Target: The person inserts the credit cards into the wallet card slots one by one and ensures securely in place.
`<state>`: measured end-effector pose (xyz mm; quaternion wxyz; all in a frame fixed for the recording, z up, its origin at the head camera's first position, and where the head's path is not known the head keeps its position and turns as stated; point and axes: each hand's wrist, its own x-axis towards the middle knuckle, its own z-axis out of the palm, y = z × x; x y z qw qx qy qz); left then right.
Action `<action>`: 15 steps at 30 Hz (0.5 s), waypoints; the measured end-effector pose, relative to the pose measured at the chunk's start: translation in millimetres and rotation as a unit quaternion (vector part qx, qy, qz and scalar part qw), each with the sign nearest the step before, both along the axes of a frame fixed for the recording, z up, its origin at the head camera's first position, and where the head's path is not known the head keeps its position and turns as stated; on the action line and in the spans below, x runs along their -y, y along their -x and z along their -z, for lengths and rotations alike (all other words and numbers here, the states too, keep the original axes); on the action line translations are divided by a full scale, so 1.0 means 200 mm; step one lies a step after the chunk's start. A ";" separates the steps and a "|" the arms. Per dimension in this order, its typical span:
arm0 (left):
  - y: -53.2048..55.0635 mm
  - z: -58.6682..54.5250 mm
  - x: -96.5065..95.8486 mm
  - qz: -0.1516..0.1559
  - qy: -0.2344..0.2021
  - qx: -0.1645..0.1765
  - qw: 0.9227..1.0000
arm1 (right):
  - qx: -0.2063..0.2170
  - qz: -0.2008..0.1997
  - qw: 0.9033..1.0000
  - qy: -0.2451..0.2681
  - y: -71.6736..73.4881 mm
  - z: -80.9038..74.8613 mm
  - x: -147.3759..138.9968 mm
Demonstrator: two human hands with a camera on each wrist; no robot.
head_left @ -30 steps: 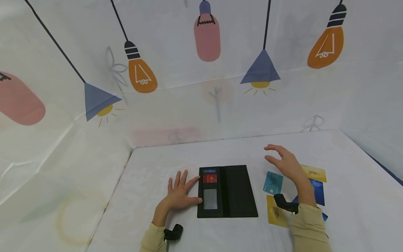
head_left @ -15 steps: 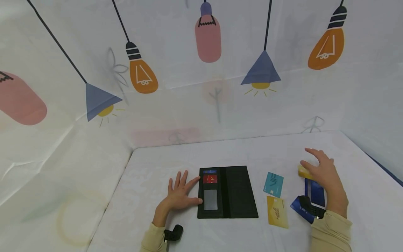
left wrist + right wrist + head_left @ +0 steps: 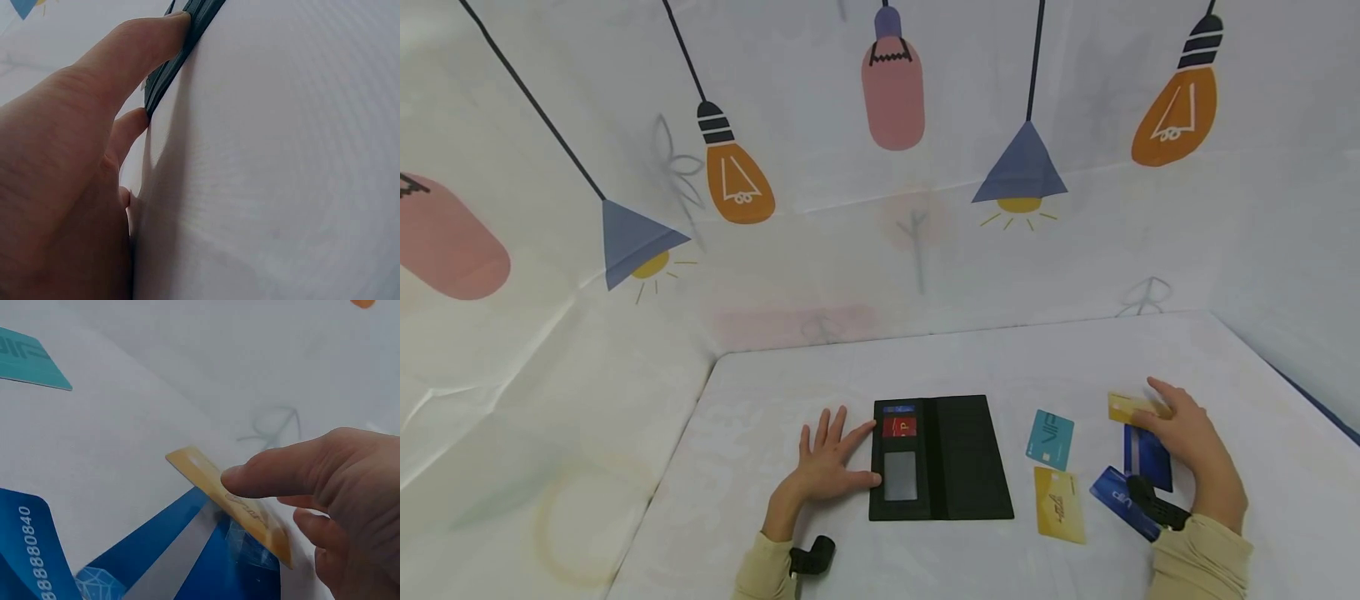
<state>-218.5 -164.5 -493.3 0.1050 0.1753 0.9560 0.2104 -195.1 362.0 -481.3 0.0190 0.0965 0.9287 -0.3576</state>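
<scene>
My left hand lies with fingers spread at the left side of an open black wallet. Its thumb and index fingertip touch the wallet's edge, seen close in the left wrist view. A red card shows in one of the wallet's slots. At the far right, my right hand is over a gold card, the thumb touching the card's face. Its index finger reaches past the far edge; the other fingertips are partly hidden. A dark blue card lies partly under the gold card.
Between wallet and right hand lie a teal VIP card and a second gold card. Another blue card lies beside the right wrist camera. A white patterned sheet rises behind the white table.
My right hand has moved right, from above the teal card to the far gold card, then lowered until the thumb touches it. The left hand and wallet stay put.
</scene>
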 end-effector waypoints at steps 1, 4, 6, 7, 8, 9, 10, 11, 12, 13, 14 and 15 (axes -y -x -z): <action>0.00 0.00 0.00 0.001 -0.001 0.000 1.000 | 0.004 -0.006 1.000 -0.003 0.00 0.00 0.00; 0.00 0.00 0.00 0.001 -0.002 0.000 1.000 | 0.010 -0.022 1.000 -0.015 0.00 0.02 -0.01; 0.00 -0.01 0.00 0.003 -0.005 0.000 1.000 | 0.007 -0.030 0.999 -0.028 0.01 0.03 -0.01; 0.00 -0.01 0.00 0.004 -0.005 0.000 1.000 | 0.006 -0.032 0.999 -0.033 0.01 0.03 -0.01; 0.00 -0.01 0.00 0.005 -0.005 0.000 1.000 | 0.003 -0.034 0.999 -0.039 0.02 0.03 -0.01; 0.00 -0.01 0.00 0.006 -0.007 -0.002 1.000 | 0.002 -0.034 0.998 -0.044 0.02 0.03 -0.01; 0.00 -0.01 0.01 0.006 -0.009 -0.003 1.000 | 0.002 -0.032 0.998 -0.047 0.03 0.03 0.00; 0.00 0.00 0.01 0.007 -0.010 -0.004 1.000 | 0.002 -0.031 0.998 -0.049 0.03 0.03 0.00; 0.00 0.00 0.01 0.006 -0.008 -0.003 1.000 | 0.002 -0.029 0.998 -0.051 0.04 0.03 0.00; 0.00 0.00 0.01 0.006 -0.009 -0.004 1.000 | 0.002 -0.029 0.998 -0.052 0.04 0.02 0.00; 0.00 0.00 0.01 0.006 -0.008 -0.004 1.000 | 0.002 -0.027 0.998 -0.053 0.04 0.02 0.01; 0.00 0.00 0.01 0.005 -0.009 -0.005 1.000 | 0.003 -0.026 0.998 -0.054 0.04 0.02 0.01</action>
